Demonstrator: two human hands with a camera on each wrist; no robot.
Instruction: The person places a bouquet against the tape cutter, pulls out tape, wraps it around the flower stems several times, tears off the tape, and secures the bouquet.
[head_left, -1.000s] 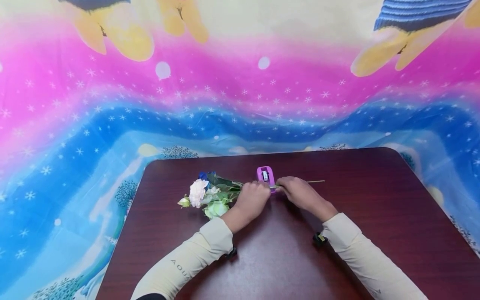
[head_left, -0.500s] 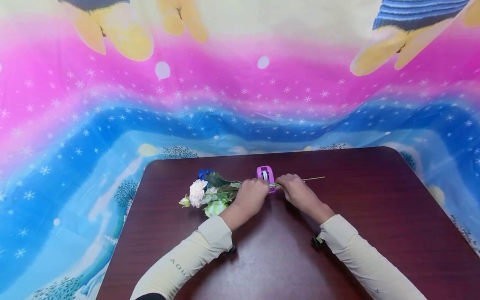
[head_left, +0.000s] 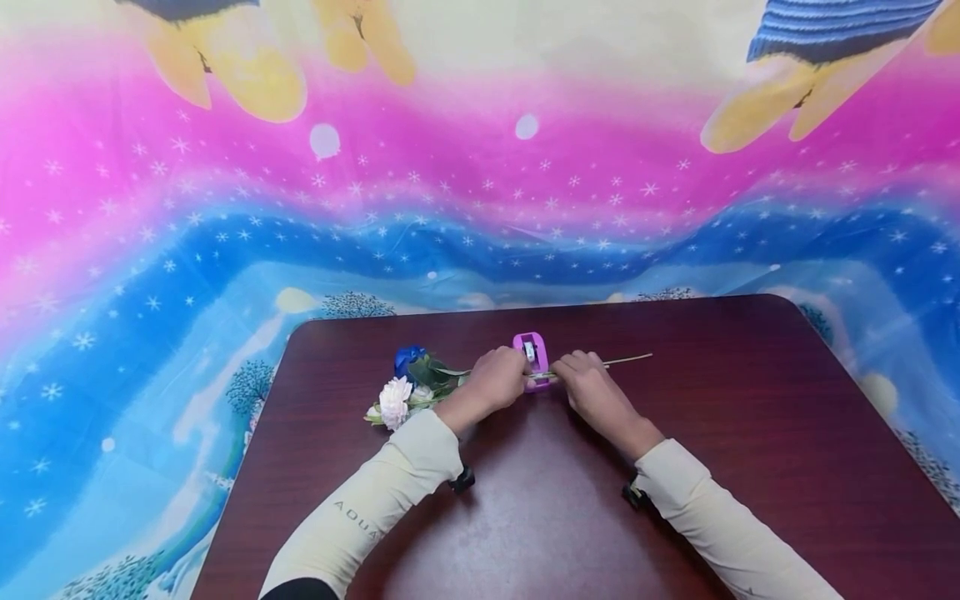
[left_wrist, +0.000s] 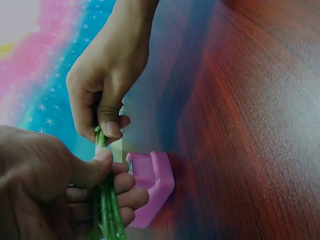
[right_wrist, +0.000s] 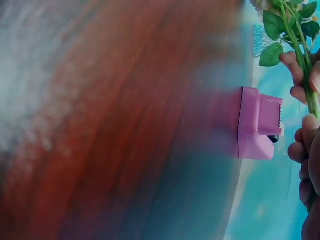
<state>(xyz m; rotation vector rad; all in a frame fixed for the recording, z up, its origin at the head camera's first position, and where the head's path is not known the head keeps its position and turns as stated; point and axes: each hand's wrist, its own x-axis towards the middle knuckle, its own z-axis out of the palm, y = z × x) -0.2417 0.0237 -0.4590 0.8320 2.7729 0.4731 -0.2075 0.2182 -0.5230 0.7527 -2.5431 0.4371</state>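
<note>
A bunch of flowers with a pale pink bloom (head_left: 394, 403) and a blue bloom (head_left: 408, 362) points left in the head view. My left hand (head_left: 495, 379) grips its green stems (left_wrist: 106, 210), thumb laid across them in the left wrist view. Just right of it, my right hand (head_left: 596, 392) pinches the stems near their lower part, and one thin stem (head_left: 632, 360) sticks out to the right. A pink tape dispenser (head_left: 537, 363) stands behind and between the hands; in the right wrist view the dispenser (right_wrist: 255, 125) is beside the stems, apart from them.
The dark red-brown table (head_left: 555, 517) has rounded far corners. Behind it hangs a patterned pink and blue cloth (head_left: 450, 183). Small black devices (head_left: 462, 478) are at both wrists.
My left hand has tilted and shifted slightly left, turning the bunch, so the green bloom is now hidden behind the sleeve. My right hand has moved slightly left and keeps its pinch.
</note>
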